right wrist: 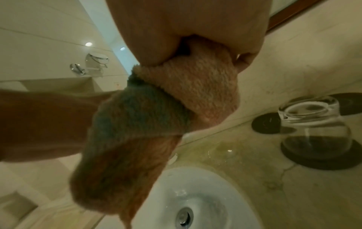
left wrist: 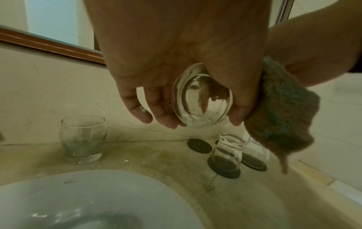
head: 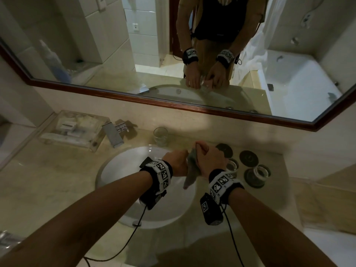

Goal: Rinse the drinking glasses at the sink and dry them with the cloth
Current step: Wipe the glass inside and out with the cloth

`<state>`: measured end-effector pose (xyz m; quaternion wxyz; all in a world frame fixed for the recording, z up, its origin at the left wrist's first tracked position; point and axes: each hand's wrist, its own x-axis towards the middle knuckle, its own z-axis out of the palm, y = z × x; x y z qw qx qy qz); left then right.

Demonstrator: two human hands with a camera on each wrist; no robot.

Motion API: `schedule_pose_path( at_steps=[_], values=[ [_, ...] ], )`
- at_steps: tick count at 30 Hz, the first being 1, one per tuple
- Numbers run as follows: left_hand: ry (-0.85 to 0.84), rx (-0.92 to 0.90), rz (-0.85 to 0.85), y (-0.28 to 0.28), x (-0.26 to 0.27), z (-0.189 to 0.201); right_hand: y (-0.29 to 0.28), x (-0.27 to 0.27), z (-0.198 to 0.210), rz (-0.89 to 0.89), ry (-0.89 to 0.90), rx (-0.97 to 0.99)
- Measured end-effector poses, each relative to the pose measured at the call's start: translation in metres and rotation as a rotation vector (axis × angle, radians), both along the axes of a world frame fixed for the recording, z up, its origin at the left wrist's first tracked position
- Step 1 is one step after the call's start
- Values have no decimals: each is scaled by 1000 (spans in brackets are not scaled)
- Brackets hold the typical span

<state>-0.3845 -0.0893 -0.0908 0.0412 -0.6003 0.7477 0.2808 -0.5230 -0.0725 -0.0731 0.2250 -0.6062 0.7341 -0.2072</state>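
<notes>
Both hands are busy: your left hand (left wrist: 176, 65) holds the small clear drinking glass (left wrist: 201, 100), your right hand (head: 210, 159) squeezes the fuzzy brown-and-blue cloth (right wrist: 156, 117), so turn the glass slowly and wipe inside and out.

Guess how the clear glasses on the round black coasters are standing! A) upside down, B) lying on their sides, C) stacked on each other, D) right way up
A: the clear drinking glass on the round black coaster has its thick base on top and its rim down on the coaster, and the second glass beside it looks the same.
</notes>
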Motion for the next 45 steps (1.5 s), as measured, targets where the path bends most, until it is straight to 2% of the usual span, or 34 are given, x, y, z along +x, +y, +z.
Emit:
schedule_pose_path(
  at_steps=[3,6,8,11,14,16,19,22,24,26,30,33,36,42,45],
  values=[
    [7,16,-59,1,-5,-1,0,1,4,-32,-77,9],
    [4,28,-130,5,-12,-1,-6,0,4,-114,-26,6],
    [69,86,-148,7,-13,0,-10,-4,2,-100,1,-8],
    [239,226,-165,9,-7,2,-15,-13,1,35,33,-30],
    [205,289,-213,6,1,7,-20,-14,0,219,140,5],
    [219,305,-181,2,7,11,-20,-12,0,349,260,17],
    [276,227,-146,-5,17,13,-17,-9,3,509,437,9],
    [314,161,-164,-8,21,9,-18,-10,7,571,423,44],
    [332,146,-161,-6,18,8,-21,-12,7,548,348,117],
    [377,182,-90,-4,13,4,-25,-15,4,442,204,151],
    [545,425,159,5,6,-11,-32,-17,-6,222,-8,169],
    [713,656,352,11,2,-15,-32,-14,-6,175,-106,202],
    [885,796,494,9,-1,-18,-31,-11,-6,144,-175,224],
    [1093,880,556,7,-1,-30,-30,-4,-4,183,-156,207],
    [1179,859,580,7,-5,-36,-33,2,3,223,-7,135]
  ],
)
